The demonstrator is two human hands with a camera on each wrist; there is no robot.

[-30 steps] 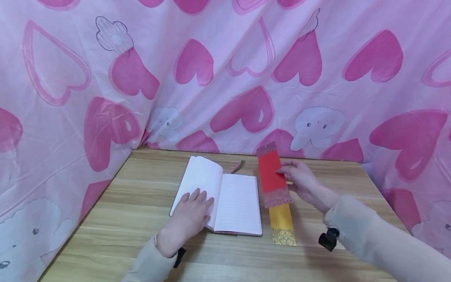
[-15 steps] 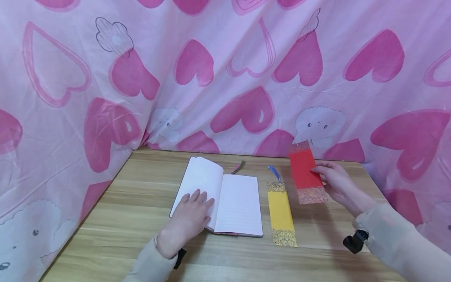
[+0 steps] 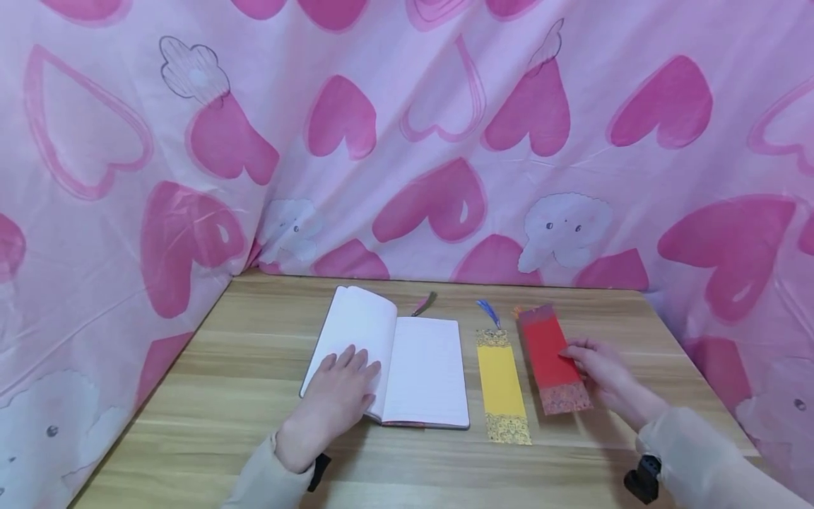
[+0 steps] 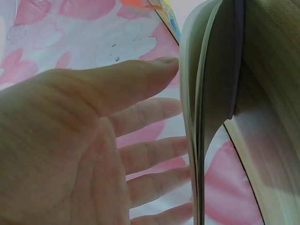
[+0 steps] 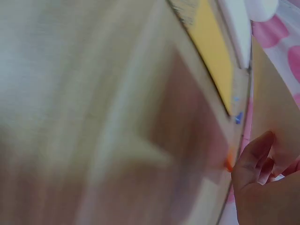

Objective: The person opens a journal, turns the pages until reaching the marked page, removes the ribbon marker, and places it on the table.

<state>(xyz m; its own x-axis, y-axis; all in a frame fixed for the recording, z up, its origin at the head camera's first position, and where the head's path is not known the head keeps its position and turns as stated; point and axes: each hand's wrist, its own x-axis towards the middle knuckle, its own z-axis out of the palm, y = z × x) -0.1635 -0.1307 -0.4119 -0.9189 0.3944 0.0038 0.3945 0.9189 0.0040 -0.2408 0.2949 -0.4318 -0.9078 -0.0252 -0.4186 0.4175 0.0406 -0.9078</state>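
Note:
An open notebook with lined pages lies in the middle of the head view. My left hand rests on its left page, fingers straight and slightly spread; in the left wrist view the fingertips meet the page stack. To the right, my right hand pinches a red bookmark by its right edge, low over the table. Its ends are patterned, and an orange tassel shows at its top. From the right wrist, the bookmark's pale back faces the camera. A yellow bookmark with a blue tassel lies between notebook and red bookmark.
The wooden table runs back to a pink heart-print cloth that hangs behind and on both sides. A dark tassel sticks out above the notebook's top edge.
The right hand has carried the red bookmark from over the yellow one to its right, then lowered it towards the table. The yellow bookmark is now uncovered. The left hand stays on the page.

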